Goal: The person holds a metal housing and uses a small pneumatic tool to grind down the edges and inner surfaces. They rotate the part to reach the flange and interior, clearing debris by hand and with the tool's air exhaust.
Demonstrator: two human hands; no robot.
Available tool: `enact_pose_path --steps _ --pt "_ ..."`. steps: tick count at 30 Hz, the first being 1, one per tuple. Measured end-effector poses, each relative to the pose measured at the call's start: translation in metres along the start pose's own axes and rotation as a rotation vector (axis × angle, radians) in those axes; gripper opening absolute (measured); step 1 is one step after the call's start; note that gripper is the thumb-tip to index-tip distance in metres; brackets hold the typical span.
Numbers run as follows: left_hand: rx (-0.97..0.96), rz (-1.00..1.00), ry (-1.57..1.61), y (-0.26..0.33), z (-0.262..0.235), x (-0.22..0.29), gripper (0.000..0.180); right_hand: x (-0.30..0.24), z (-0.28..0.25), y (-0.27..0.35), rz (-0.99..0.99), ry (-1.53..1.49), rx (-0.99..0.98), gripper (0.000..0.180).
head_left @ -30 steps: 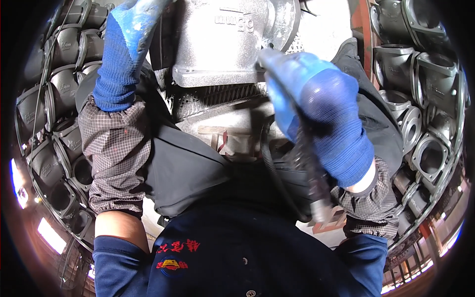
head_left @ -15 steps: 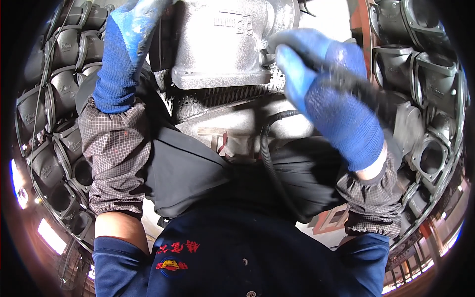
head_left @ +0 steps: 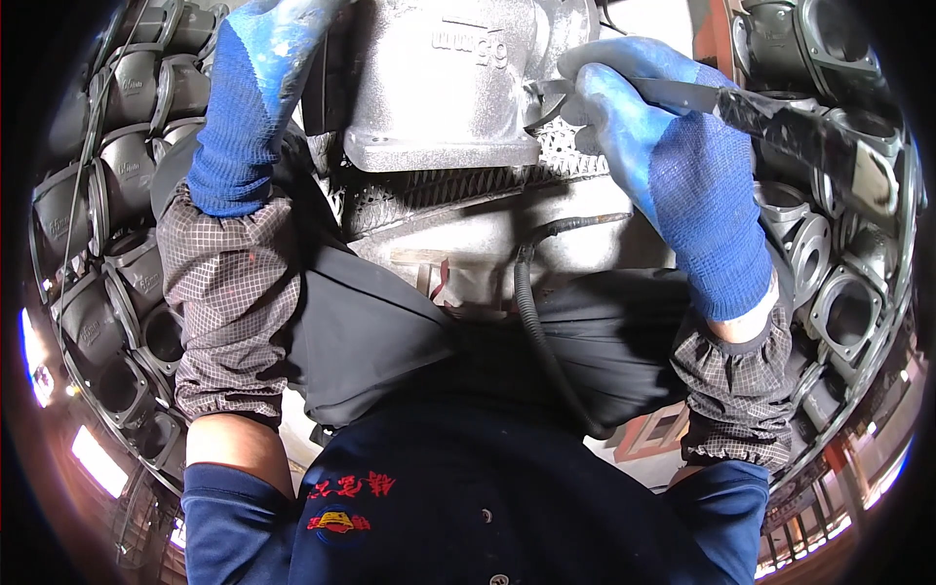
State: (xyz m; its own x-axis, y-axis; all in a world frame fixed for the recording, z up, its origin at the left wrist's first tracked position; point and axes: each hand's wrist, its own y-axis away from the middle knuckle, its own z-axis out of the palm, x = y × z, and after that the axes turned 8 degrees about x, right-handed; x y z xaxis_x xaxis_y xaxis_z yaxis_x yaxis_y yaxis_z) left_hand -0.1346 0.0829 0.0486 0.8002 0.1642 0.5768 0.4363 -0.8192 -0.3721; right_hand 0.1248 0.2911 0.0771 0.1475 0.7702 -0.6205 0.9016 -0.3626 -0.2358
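A silvery cast metal pipe housing (head_left: 439,88), with a square flange at its near end and raised marks on its side, sits at the top middle. My right hand (head_left: 643,107), in a blue coated glove, is closed around a long, flat dark metal bar tool (head_left: 760,112). The tool's thin curved tip is by the housing's right side; I cannot tell if it touches. At the housing's left is my left hand (head_left: 273,58), also gloved in blue. Its fingers run past the top edge, so their grip is hidden.
A perforated metal grate (head_left: 439,195) lies under the housing. Dark pipe castings are stacked at the left (head_left: 132,171) and right (head_left: 848,302). A black corrugated hose (head_left: 531,312) curves down over my lap. A reddish post (head_left: 721,44) stands behind my right hand.
My right hand, blurred before, has shifted slightly right and up with the bar tool, away from the housing. The housing appears slightly farther right and up. My left hand stays beside it.
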Motion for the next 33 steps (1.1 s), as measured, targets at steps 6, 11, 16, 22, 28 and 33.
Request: enact_pose_path --steps 6,11,16,22,28,33 --pt "-0.024 -0.05 0.015 -0.003 -0.001 0.004 0.048 -0.003 -0.005 -0.002 0.174 -0.098 -0.138 0.018" --pt "0.044 -0.102 0.095 0.002 0.002 0.001 0.051 -0.017 -0.013 -0.008 -0.017 -0.097 -0.06 0.016" --pt "0.009 -0.112 0.104 -0.001 -0.001 0.0 0.051 -0.024 -0.007 -0.009 -0.094 0.006 -0.026 0.013" --pt "0.036 -0.078 0.147 -0.004 0.008 0.003 0.05 0.0 -0.004 0.001 0.044 -0.081 -0.11 0.016" --pt "-0.017 0.019 0.008 -0.007 0.008 0.0 0.048 -0.015 0.0 -0.012 0.434 -0.29 -0.028 0.018" --pt "-0.014 0.009 -0.033 -0.002 -0.006 0.007 0.048 -0.017 0.001 -0.019 0.455 -0.328 -0.032 0.021"
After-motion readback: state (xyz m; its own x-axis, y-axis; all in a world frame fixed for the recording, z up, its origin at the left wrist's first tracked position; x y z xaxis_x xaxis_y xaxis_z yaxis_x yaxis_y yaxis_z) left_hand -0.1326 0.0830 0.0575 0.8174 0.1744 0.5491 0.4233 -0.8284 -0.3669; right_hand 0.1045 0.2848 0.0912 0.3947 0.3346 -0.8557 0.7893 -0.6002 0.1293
